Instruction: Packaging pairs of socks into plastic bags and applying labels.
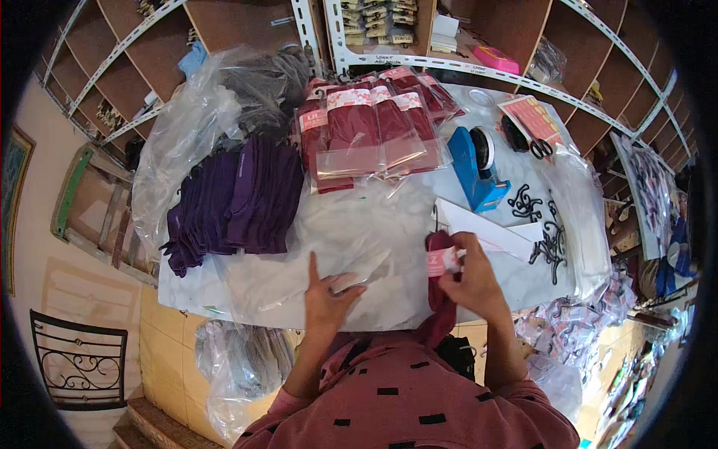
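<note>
My right hand [474, 280] grips a pair of maroon socks [437, 292] with a pink and white paper band and a black hook at its top, near the table's front edge. To its left, my left hand [330, 300] is spread over the marbled tabletop [269, 292], index finger extended, holding nothing. Clear plastic [364, 252] lies beneath and beyond it. Purple socks [241, 196] stand in a dense row on the left. Packed maroon socks [359, 123] in clear bags are piled at the back. White paper strips [482, 230] lie just beyond my right hand.
A blue tape dispenser [477, 174], scissors [539, 147] and loose black hooks [549, 241] lie on the right. Clear bags [580, 224] line the right edge. Crumpled plastic [190, 134] covers the back left. Shelves [493, 22] stand behind; bagged goods [572, 337] hang or lie beyond the table.
</note>
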The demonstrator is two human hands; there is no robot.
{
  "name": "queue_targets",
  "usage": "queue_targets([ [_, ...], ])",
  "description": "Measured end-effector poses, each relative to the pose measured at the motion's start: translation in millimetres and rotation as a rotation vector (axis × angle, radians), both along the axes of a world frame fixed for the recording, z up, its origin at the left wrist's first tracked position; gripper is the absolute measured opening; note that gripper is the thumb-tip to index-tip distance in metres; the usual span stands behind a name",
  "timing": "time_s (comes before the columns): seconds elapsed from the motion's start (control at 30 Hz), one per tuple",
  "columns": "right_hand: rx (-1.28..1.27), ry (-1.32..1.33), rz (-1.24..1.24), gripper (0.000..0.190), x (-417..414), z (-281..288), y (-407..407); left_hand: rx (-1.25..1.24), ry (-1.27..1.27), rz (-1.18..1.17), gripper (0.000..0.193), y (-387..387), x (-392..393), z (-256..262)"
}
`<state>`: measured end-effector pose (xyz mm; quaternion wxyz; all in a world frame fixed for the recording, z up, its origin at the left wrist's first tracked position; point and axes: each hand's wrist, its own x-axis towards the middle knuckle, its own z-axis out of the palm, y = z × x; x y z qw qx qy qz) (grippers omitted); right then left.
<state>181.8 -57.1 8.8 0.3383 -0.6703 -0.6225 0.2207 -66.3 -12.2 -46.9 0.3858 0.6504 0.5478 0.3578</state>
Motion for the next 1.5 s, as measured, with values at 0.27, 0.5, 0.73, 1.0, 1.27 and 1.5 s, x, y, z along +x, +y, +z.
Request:
queue_targets([
  [0.27, -0.156, 1.331, -0.074, 0.049, 12.4, -4.0, 11.1, -0.469, -0.157, 0.059, 0.06, -14.5, -54.9, 14.2],
  [0.5, 0.078, 0.777, 0.111, 0.054, -0.6, -2.0, 21.5, -0.552, -1.36, 0.121, 0.037, -3.7, -2.7, 43.6],
  [0.73, 0.24, 0.602, 0.148, 0.021, -22.5, 11.4, 20.8, -0.324, -1.162, 0.144, 0.028, 3.8, 72.4, 53.4],
  [1.0, 0.029, 0.57, 0.195, 0.027, -4.1, 17.5, 19.4, -0.279, -0.954, 0.079, 0.017, 15.7, 71.9, 24.0],
  [1.27, 0.117, 0.47, 0.027, 0.016, -3.3, 1.2, 18.7, -0.336, -0.884, -0.235, 0.022, 10.8, 72.5, 51.3],
  [1.5, 0.183, 0.575, 0.052, 0.026, -10.1, 1.3, 20.3, -0.421, -0.902, -0.194, 0.021, 16.2, 70.0, 31.7],
])
